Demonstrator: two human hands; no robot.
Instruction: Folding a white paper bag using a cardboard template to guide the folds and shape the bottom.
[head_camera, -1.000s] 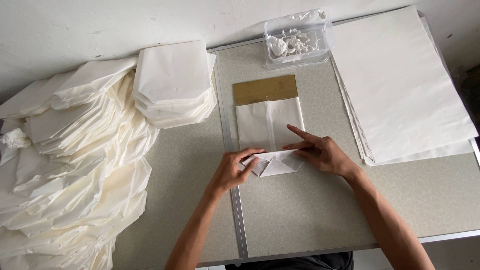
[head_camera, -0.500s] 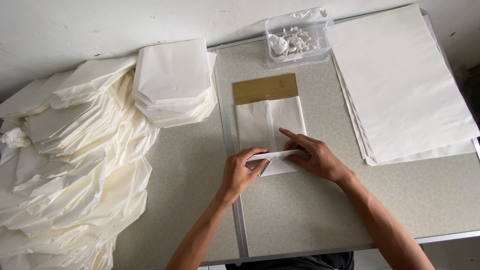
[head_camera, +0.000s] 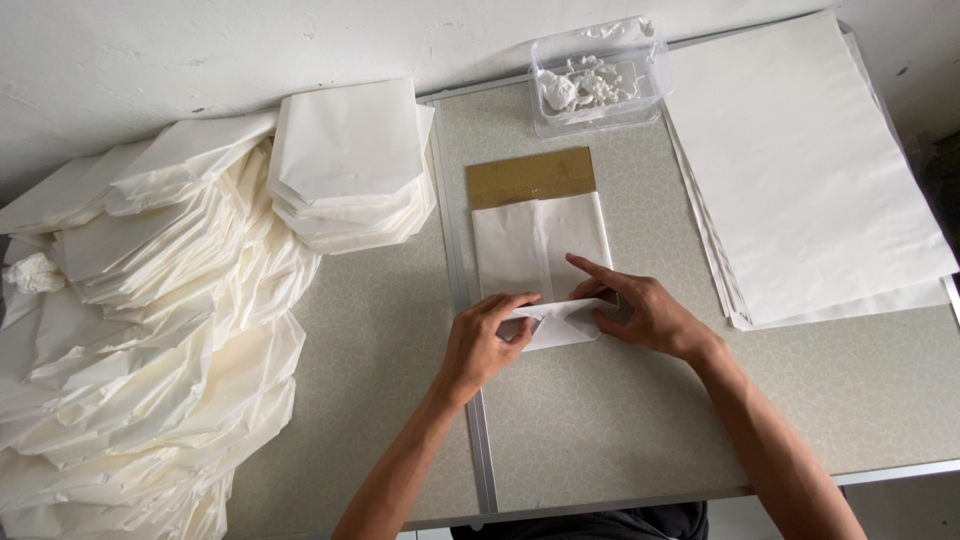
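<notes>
White paper bag (head_camera: 540, 250) pinned flat by both hands' fingertips (head_camera: 525, 300).

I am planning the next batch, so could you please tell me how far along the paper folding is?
Done: a big heap of folded white paper pieces and a neat stack lie at the left. In hand: the left hand and right hand press the bottom fold of one white sheet over a brown card. Left: a pile of flat white sheets at the right.
</notes>
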